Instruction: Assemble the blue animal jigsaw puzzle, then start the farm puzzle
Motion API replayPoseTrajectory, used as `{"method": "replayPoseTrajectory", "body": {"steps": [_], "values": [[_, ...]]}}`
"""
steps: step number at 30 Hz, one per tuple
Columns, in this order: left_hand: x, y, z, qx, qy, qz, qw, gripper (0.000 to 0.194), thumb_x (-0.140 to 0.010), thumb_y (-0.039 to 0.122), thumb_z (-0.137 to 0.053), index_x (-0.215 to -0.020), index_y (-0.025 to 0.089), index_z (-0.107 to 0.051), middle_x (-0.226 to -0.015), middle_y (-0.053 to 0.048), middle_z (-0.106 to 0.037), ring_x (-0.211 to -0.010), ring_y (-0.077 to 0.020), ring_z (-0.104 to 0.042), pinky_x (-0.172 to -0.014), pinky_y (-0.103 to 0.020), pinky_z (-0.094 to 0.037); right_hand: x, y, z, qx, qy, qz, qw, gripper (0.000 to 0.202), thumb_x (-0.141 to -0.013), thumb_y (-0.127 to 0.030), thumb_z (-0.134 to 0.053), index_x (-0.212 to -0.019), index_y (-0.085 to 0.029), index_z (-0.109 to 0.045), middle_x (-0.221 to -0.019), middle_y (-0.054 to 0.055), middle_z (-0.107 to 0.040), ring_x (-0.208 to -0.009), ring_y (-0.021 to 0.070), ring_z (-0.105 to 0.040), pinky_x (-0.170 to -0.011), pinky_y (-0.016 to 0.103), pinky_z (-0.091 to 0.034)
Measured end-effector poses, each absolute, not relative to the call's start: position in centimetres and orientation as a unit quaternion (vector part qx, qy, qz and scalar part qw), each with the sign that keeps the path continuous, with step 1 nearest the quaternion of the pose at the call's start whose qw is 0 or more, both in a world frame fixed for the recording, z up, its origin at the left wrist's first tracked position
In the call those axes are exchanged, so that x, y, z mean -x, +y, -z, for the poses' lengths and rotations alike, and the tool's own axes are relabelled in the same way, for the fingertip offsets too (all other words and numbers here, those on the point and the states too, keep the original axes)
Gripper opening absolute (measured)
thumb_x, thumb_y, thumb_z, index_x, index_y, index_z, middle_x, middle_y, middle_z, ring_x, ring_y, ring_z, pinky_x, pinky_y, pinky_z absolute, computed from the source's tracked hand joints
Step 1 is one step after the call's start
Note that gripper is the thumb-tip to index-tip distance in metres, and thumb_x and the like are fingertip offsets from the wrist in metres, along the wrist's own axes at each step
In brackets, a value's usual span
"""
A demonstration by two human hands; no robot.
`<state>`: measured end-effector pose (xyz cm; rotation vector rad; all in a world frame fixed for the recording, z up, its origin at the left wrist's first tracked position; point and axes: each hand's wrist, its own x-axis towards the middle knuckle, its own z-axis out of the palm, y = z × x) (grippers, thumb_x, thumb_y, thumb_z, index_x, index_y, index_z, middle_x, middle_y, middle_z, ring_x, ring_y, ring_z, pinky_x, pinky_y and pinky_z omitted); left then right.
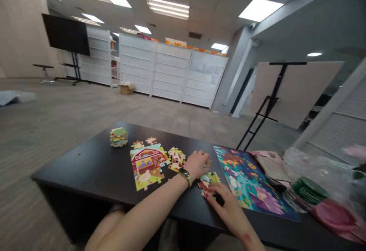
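My left hand point(197, 164), with a watch point(185, 174) on its wrist, reaches over the dark table beside loose puzzle pieces point(176, 158); its fingertips curl down and what is under them is hidden. My right hand point(224, 201) is at a small group of puzzle pieces point(205, 186), thumb and fingers apart, fingertips touching the pieces. Left of my hands lies a partly joined barn puzzle point(147, 167) with a red roof and a white hen. Two loose pieces point(151, 140) are near its top edge.
A stack of puzzle pieces point(118, 137) stands on the table point(94, 167) at the left. To the right lie a colourful blue poster point(248, 182), a green round item point(309, 190), clear plastic and pink bags point(334, 214). An easel point(274, 87) stands behind.
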<state>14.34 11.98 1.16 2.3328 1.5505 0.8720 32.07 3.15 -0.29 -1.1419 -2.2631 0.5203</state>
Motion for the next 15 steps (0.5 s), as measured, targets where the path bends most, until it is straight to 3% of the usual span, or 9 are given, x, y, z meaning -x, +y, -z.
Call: {"method": "replayPoseTrajectory", "body": {"steps": [5, 10, 15], "values": [[-10.7, 10.0, -3.2, -0.787, 0.486, -0.366, 0.1, 0.045, -0.077, 0.033, -0.071, -0.119, 0.023, -0.059, -0.121, -0.006, -0.061, -0.11, -0.0232, -0.059, -0.098, -0.031, -0.046, -33.2, 4.4, 2.1, 0.445, -0.835, -0.147, 0.287, 0.025, -0.094, -0.043, -0.053, -0.101, -0.025, -0.07, -0.118, 0.01, -0.067, -0.113, 0.0287, -0.06, -0.1, 0.048, -0.048], [-3.4, 6.0, -3.5, -0.767, 0.497, -0.395, 0.094, 0.04, -0.074, 0.03, -0.071, -0.111, 0.02, -0.06, -0.11, -0.007, -0.064, -0.1, -0.0243, -0.062, -0.089, -0.034, -0.049, -31.6, 3.3, 1.1, 0.415, -0.861, -0.082, 0.282, 0.025, -0.094, -0.038, -0.052, -0.101, -0.024, -0.072, -0.124, 0.012, -0.065, -0.119, 0.0302, -0.057, -0.105, 0.053, -0.044], [1.8, 2.9, -2.3, -0.775, 0.5, -0.373, 0.098, 0.044, -0.071, 0.018, -0.068, -0.114, 0.021, -0.06, -0.111, -0.005, -0.065, -0.102, -0.0247, -0.061, -0.092, -0.035, -0.048, -25.1, 0.5, -2.1, 0.292, -0.931, -0.145, 0.163, 0.039, -0.097, -0.025, -0.048, -0.134, -0.031, -0.057, -0.144, 0.004, -0.054, -0.136, 0.0253, -0.043, -0.112, 0.048, -0.038]]}}
